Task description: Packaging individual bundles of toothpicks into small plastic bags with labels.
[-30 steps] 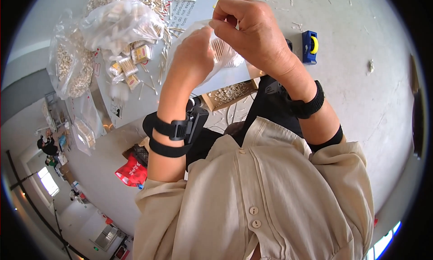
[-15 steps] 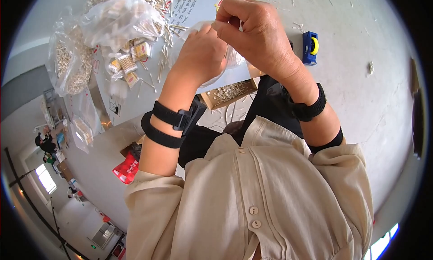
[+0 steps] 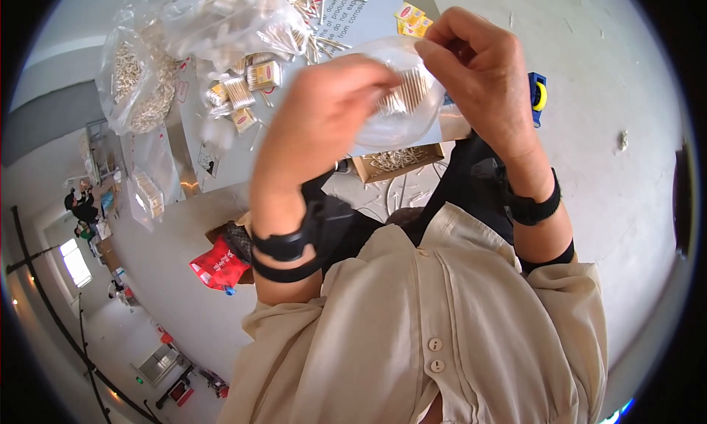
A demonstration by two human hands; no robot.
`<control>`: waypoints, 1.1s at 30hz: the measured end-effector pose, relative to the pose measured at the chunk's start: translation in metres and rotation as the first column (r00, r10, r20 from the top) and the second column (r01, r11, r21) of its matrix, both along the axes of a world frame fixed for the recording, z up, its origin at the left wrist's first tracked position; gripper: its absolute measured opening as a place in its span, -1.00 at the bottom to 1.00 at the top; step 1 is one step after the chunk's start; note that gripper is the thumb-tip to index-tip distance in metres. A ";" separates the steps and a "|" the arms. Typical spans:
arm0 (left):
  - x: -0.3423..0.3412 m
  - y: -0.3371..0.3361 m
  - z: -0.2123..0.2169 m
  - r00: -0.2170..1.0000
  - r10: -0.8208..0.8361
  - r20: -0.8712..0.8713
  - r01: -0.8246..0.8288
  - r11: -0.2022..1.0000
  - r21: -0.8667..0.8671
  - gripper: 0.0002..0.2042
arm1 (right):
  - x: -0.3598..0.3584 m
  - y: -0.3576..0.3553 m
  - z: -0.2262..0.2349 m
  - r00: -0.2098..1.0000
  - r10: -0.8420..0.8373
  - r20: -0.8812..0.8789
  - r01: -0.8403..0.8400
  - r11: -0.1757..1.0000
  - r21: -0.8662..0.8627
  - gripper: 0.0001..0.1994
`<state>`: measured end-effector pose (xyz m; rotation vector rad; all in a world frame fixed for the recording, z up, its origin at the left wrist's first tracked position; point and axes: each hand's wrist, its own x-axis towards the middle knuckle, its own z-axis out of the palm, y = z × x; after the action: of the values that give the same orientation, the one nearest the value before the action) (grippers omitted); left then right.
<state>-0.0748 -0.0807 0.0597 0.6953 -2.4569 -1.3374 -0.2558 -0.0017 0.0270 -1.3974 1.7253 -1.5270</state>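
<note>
Holding: both hands raised over the table (image 3: pixel 346 26), pinching one small clear bag (image 3: pixel 394 104) between them.
Left hand (image 3: pixel 324 122): closed, fingers curled on the bag's left side.
Right hand (image 3: pixel 479 78): closed, thumb and fingers pinching the bag's top right edge.
Bag: held up off the table, above its near edge, with a bundle of thin pale sticks (image 3: pixel 405 91) showing inside.
Step in hand: by the look of it, settling the sticks in the bag or working at its mouth; which of the two cannot be told.
Next move calls for: a steady pinch on the thin film so that no sticks slide out.
Left end of the table: big clear sacks (image 3: pixel 177 48) of loose sticks, with small filled packs (image 3: pixel 250 85) just beside them.
Below the near edge: a cardboard box (image 3: pixel 398 161) holding sticks.
</note>
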 end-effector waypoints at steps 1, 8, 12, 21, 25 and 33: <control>0.019 -0.006 0.006 0.989 0.120 -0.086 -0.109 0.986 0.124 -0.83 | 0.001 0.000 0.000 1.000 0.002 0.004 -0.002 1.000 -0.004 -0.93; 0.140 -0.114 -0.137 0.702 0.648 0.296 -0.287 0.638 -0.715 -0.69 | 0.006 0.000 0.003 0.994 0.023 0.104 -0.022 1.000 -0.015 -0.89; 0.129 -0.125 -0.180 0.668 0.678 0.306 -0.211 0.567 -0.796 -0.66 | 0.003 0.002 0.002 0.980 0.019 0.199 -0.025 0.999 0.030 -0.88; 0.136 -0.131 -0.133 0.778 0.626 0.053 -0.381 0.537 -0.752 -0.75 | 0.006 -0.002 0.008 0.991 0.002 0.133 -0.008 0.999 0.043 -0.88; 0.092 -0.063 -0.016 0.657 0.729 -0.192 -0.743 0.669 -0.003 -0.71 | 0.000 0.004 0.006 0.999 -0.046 0.022 0.045 0.998 0.048 -0.90; -0.024 0.016 0.022 0.915 0.021 0.403 0.189 0.860 -0.473 -0.78 | 0.005 0.005 -0.002 0.996 0.010 0.091 -0.013 0.999 0.034 -0.95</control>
<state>-0.0990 -0.0649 0.0819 0.7796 -3.0086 -0.5406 -0.2505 0.0030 0.0254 -1.2984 1.6792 -1.5229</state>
